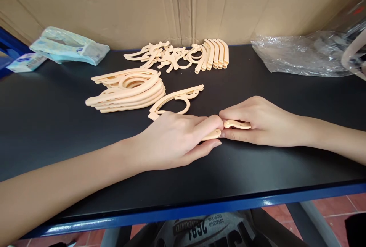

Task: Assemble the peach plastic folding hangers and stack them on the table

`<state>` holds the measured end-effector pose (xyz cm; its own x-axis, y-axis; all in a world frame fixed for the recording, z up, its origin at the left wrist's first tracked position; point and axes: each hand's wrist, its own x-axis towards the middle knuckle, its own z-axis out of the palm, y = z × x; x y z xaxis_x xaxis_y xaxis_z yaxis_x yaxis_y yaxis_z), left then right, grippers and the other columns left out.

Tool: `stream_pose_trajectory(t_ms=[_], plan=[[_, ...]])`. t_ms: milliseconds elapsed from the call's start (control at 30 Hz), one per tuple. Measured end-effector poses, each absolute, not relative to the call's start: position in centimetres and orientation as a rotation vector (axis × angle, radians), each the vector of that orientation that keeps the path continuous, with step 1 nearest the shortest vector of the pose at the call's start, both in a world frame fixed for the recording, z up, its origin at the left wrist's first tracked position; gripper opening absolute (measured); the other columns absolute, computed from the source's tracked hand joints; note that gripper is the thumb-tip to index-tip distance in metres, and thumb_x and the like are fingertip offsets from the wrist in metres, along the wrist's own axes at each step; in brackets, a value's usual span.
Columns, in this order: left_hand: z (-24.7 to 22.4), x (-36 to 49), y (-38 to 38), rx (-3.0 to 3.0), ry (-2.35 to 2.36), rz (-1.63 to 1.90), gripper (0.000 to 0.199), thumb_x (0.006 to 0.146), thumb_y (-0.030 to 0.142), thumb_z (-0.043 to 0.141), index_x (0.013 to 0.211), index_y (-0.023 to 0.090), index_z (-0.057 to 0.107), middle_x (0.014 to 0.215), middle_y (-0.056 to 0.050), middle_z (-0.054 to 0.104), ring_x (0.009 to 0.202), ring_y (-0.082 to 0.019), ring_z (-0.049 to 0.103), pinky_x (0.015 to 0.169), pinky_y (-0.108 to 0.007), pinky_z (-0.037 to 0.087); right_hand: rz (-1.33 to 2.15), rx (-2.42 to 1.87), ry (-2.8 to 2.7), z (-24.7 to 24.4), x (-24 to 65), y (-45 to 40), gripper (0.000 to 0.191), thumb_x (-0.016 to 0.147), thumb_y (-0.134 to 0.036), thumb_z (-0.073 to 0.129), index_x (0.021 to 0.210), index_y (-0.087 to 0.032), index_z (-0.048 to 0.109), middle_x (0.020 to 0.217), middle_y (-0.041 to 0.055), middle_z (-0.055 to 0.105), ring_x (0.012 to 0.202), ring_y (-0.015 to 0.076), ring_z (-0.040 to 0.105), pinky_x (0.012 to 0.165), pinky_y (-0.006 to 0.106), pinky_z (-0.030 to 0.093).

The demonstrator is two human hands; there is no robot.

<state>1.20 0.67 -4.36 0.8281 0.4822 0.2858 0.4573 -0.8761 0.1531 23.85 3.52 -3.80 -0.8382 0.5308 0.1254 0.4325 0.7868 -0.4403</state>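
Note:
My left hand [180, 140] is closed around a cream plastic piece [212, 135], whose rounded end shows between thumb and fingers. Fingertips nearly meeting it, my right hand [257, 123] grips a second cream piece [238, 125] with a small hooked end. Whether the two pieces touch is hidden by the fingers. Just behind my left hand lies a cream folding hanger [174, 100] with a round loop, partly covered by that hand. A stack of similar hangers [128, 90] rests to its left.
Loose cream hooks [171, 56] and a row of curved arms [215, 54] lie at the back against cardboard [114, 6]. Tissue packs [68, 46] sit at the back left, clear plastic film [303, 54] at the back right. The black table [243, 174] has a blue front edge.

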Motion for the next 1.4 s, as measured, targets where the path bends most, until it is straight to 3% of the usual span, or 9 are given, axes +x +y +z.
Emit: stream_pose_trajectory(t_ms=[767, 1400], plan=[[-4.43, 1.24, 0.82, 2.955, 0.735, 0.492, 0.01, 0.099, 0.025, 0.048, 0.1, 0.017, 0.055, 0.089, 0.004, 0.071, 0.069, -0.011, 0.065, 0.047, -0.026, 0.032, 0.306, -0.592, -2.815, -4.38, 24.24, 3.21, 0.032, 0.1, -0.034, 0.044, 0.073, -0.019, 0.042, 0.061, -0.005, 0.046, 0.05, 0.0076, 0.036, 0.048, 0.024, 0.021], [-4.56, 1.11, 0.85, 2.981, 0.707, 0.535, 0.014, 0.098, 0.023, 0.05, 0.099, 0.014, 0.06, 0.082, 0.005, 0.067, 0.065, -0.011, 0.062, 0.048, -0.027, 0.034, 0.18, -0.575, -2.814, -4.31, 24.29, 3.12, 0.032, 0.1, -0.034, 0.044, 0.072, -0.019, 0.04, 0.06, -0.0064, 0.04, 0.049, 0.0075, 0.03, 0.047, 0.024, 0.02]])
